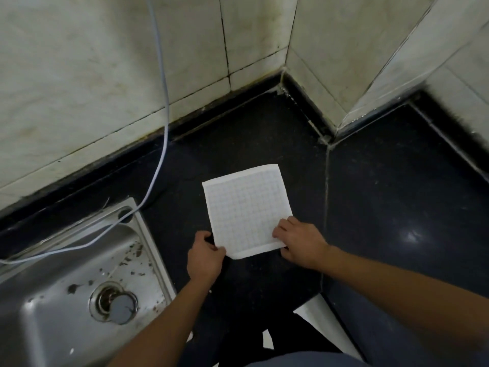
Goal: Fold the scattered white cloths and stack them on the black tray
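Observation:
A white cloth (247, 207) with a faint grid pattern lies spread flat on the black counter (383, 194), roughly square and turned a little. My left hand (205, 256) pinches its near left corner. My right hand (300, 241) holds the near right corner, fingers lying on top of the cloth and thumb at its edge. No black tray is in view.
A steel sink (79, 282) with a drain and brown specks sits at the lower left. A white cable (161, 123) hangs down the tiled wall (105, 75) and runs across the sink rim. The wall steps around a corner behind the cloth. The counter's front edge is near my body.

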{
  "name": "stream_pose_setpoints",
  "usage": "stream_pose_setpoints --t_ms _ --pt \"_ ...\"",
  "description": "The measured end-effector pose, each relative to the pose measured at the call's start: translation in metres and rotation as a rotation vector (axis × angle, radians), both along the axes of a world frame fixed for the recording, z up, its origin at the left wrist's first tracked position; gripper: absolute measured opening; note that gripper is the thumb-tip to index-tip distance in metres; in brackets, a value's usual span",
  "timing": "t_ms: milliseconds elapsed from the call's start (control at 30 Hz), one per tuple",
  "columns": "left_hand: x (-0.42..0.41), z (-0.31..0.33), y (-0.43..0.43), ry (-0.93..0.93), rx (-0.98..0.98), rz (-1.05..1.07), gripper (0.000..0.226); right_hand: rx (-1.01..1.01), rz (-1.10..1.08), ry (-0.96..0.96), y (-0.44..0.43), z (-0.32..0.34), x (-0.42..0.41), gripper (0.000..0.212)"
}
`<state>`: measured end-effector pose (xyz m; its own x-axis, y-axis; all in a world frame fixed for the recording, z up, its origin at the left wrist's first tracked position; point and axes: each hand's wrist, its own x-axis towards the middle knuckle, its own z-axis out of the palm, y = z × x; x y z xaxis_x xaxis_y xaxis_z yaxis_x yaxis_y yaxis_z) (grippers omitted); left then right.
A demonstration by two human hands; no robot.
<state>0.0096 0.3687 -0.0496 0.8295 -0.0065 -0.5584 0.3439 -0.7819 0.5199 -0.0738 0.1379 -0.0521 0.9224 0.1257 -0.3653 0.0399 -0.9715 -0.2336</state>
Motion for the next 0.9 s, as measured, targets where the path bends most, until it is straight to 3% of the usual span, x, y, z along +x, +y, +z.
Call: stream_pose_setpoints --t_ms 133,200,367,500,567,667,800,900 --pt "0.002 0.002 -0.001 -0.044 -0.061 -0.001 0.031 -0.117 -0.009 -0.114 0.012 -0.008 -0.008 0.030" --pt "0.004 0.004 -0.002 -0.029 -0.076 0.005 0.009 -0.096 -0.035 -0.144 0.014 -0.009 -0.009 0.027" --pt "-0.003 0.003 0.012 -0.006 -0.103 0.011 0.041 0.029 -0.165 -0.169 0.013 -0.006 -0.016 0.010" --pt "-0.010 0.004 0.030 -0.023 -0.022 0.024 0.024 0.007 -0.153 -0.125 0.017 -0.002 -0.030 0.022" --pt "-0.015 0.004 0.038 -0.135 0.104 -0.098 0.016 -0.026 -0.127 -0.141 0.020 0.000 -0.039 0.028" --pt "-0.025 0.003 0.042 -0.328 0.120 -0.411 0.007 -0.131 -0.040 -0.133 0.029 0.002 -0.048 0.022" --pt "-0.045 -0.002 0.027 -0.358 0.095 -0.808 0.014 -0.245 -0.026 -0.081 0.040 -0.001 -0.049 0.027" --pt "-0.054 -0.006 0.015 -0.349 0.182 -0.931 0.027 -0.227 -0.063 -0.098 0.040 -0.001 -0.044 0.028"
